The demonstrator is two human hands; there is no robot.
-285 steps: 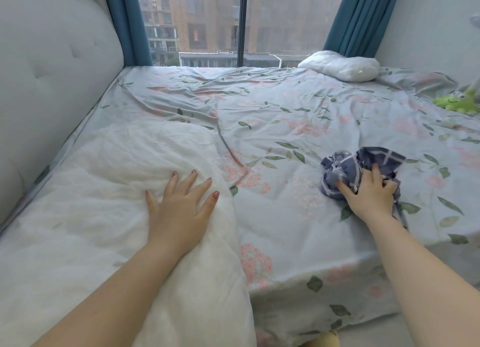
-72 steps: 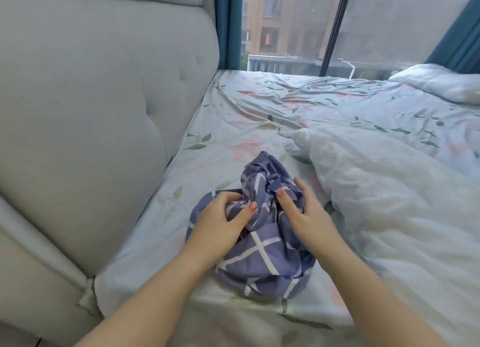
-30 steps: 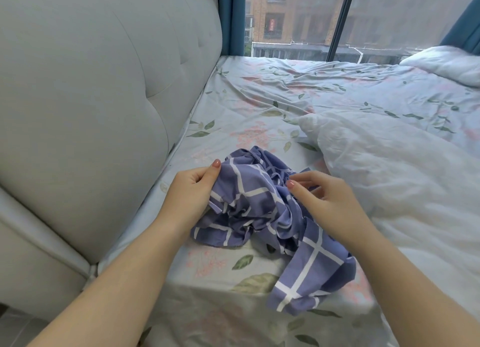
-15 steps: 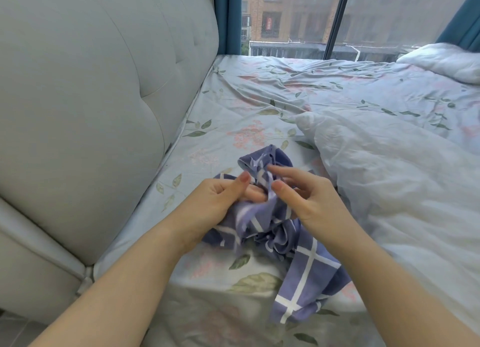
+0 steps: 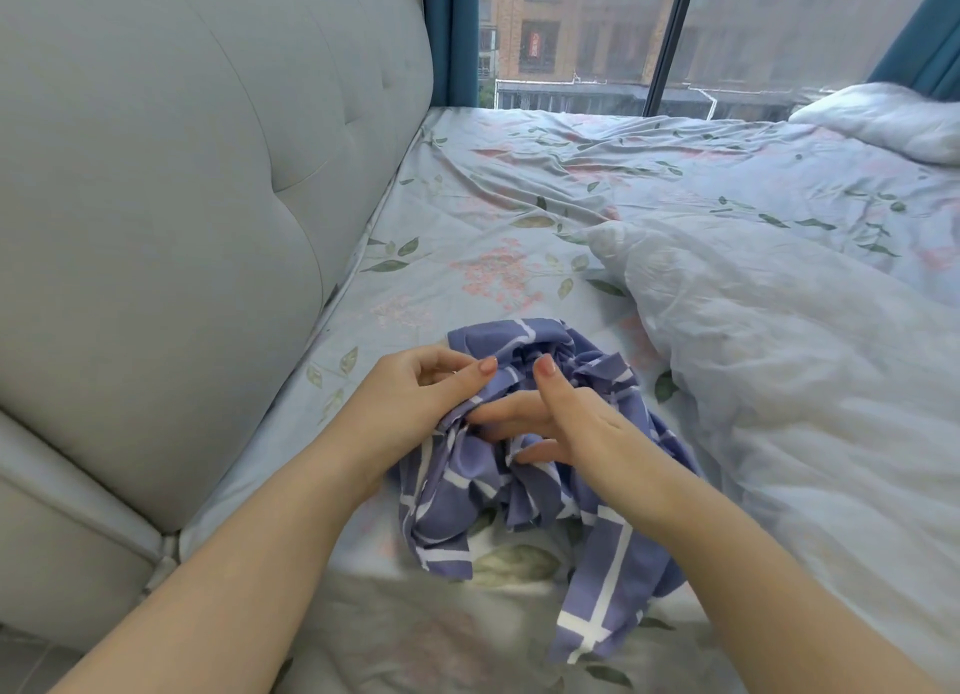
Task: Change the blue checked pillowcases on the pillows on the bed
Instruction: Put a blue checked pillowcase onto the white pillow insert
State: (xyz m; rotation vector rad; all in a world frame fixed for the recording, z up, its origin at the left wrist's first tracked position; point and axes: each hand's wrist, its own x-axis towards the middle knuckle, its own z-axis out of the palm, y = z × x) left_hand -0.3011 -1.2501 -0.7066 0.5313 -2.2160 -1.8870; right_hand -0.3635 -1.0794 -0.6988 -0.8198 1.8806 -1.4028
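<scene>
On the bed's (image 5: 493, 215) near edge, left hand (image 5: 415, 402) and right hand (image 5: 582, 428) pinch the bunched pillowcase (image 5: 519, 491); the bare pillow (image 5: 805, 381) lies just right, nearer the right grip.

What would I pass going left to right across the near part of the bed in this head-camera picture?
First the grey tufted headboard → crumpled blue checked pillowcase → bare white pillow.
</scene>
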